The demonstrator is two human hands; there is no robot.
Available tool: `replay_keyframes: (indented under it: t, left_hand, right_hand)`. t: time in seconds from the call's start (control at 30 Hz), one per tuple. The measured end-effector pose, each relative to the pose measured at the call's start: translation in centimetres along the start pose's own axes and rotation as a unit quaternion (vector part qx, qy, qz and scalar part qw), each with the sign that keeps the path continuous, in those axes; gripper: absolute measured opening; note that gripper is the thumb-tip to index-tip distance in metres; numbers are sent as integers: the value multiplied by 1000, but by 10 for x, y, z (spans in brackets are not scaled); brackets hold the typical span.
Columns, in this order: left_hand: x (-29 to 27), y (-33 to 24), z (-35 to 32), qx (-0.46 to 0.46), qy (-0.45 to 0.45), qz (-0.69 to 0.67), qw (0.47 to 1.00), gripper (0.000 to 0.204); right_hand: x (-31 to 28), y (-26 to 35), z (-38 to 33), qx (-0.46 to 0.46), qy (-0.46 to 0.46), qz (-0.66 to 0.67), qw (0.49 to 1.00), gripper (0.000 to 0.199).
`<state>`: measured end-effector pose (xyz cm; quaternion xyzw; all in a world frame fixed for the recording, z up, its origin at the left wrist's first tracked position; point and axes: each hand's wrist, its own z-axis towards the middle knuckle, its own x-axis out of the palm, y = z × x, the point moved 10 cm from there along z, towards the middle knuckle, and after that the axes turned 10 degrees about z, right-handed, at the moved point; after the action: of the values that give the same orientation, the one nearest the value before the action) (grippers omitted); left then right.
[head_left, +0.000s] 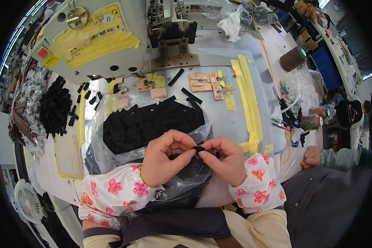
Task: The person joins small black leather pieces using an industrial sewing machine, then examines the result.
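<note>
Between my two hands, close in front of me, is a small black fabric strip. My left hand pinches its left end between thumb and fingertips. On the other end, my right hand grips with thumb and forefinger. Much of the strip is covered by my fingers, so its full shape is hidden. Just beyond my left hand lies a clear plastic bag with a large heap of black fabric strips on it. White sleeve covers with pink and orange flowers are on both forearms.
A sewing machine stands at the back beside a pale housing with yellow tape. A pile of short black pieces lies left. Wooden blocks sit mid-table; a brown thread cone is at right. Another person's hand rests at the right edge.
</note>
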<state>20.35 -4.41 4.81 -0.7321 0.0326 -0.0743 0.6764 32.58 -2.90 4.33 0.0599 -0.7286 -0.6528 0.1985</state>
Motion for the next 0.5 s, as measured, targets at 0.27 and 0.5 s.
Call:
replay_keyframes:
  t: [0.27,0.5]
  left_hand:
    - [9,-7,1,44,61,139,987,24]
    - [16,6,6,-83,68,-71,992,17]
  right_hand:
    - [-5,-5,-1,23,-13,49,998,15]
    - [-6,13,0,-72,3,-31,997,10]
